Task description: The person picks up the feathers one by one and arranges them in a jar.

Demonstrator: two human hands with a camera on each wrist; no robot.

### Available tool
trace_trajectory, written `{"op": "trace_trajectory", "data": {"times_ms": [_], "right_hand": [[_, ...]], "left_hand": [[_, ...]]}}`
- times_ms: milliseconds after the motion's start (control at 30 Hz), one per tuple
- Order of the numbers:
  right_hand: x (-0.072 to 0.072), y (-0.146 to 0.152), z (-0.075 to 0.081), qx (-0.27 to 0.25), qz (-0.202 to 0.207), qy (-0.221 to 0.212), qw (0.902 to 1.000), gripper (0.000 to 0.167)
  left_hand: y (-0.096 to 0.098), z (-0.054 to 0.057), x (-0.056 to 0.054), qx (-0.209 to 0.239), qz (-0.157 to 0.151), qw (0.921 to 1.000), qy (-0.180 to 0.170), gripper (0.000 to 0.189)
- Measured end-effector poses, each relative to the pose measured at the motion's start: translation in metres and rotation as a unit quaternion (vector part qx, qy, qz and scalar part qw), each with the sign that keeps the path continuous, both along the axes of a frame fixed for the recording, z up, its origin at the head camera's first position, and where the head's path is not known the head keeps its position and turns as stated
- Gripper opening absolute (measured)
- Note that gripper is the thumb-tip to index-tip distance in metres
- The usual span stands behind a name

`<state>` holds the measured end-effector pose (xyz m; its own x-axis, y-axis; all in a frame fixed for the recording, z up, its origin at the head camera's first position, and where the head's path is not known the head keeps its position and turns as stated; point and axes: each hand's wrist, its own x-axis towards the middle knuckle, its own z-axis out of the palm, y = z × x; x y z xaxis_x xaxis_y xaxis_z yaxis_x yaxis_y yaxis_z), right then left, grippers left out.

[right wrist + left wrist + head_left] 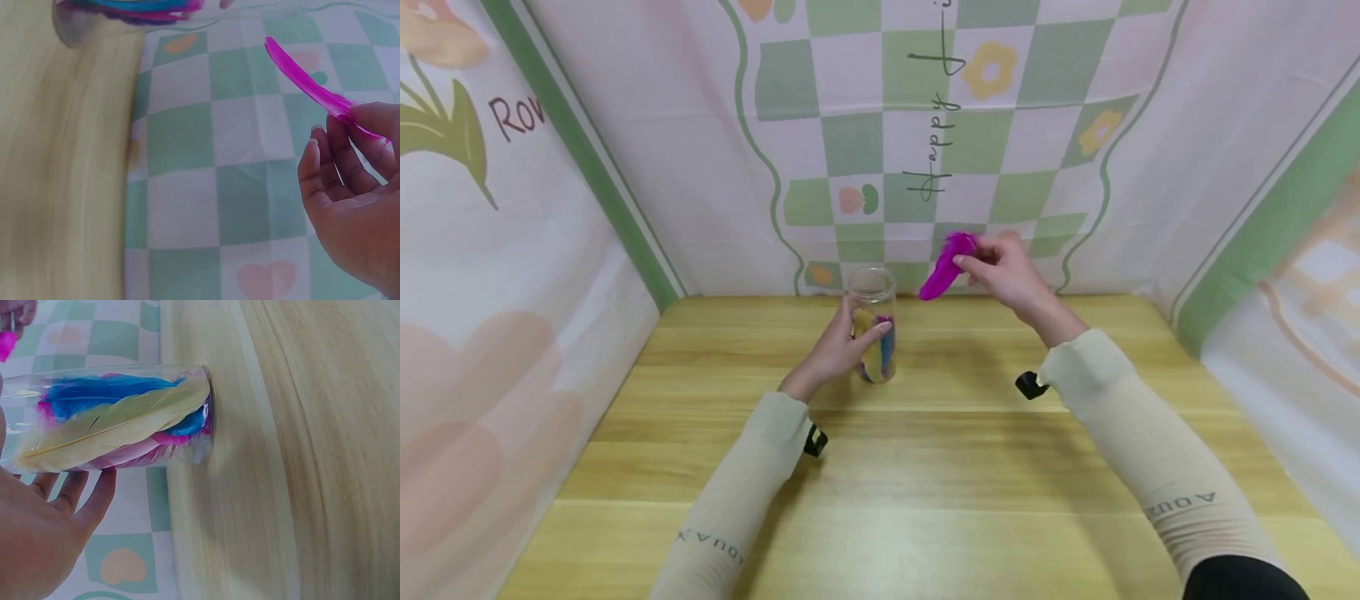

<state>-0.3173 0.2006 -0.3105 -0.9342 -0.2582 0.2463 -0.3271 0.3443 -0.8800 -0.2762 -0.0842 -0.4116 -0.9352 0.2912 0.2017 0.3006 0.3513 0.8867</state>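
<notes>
A clear glass jar [872, 287] stands upright near the back edge of the table, its top uncovered. Inside it are yellow, blue and magenta feathers; a long yellow feather [119, 428] lies against the near wall in the left wrist view. My left hand [838, 346] holds the jar from its left side, thumb across the front and fingers behind. Up and to the right of the jar's mouth, my right hand [1003, 271] pinches a magenta feather [947, 267] between thumb and fingers. That feather [300, 78] points toward the jar, apart from it.
The wooden table [880, 492] ends at a checked green and white cloth [910, 142] hanging close behind the jar. Printed cloth [535, 275] also hangs along the left side, and more along the right. Small black cameras sit at both wrists.
</notes>
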Motion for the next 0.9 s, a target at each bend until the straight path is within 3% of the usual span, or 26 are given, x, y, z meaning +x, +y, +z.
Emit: {"op": "trace_trajectory", "data": {"times_ms": [900], "right_hand": [[0.018,-0.030,0.043,0.021,0.022,0.012,0.9995,0.030]], "left_hand": [[0.001,-0.003,-0.001,0.008,-0.009,0.9999,0.007,0.062]]}}
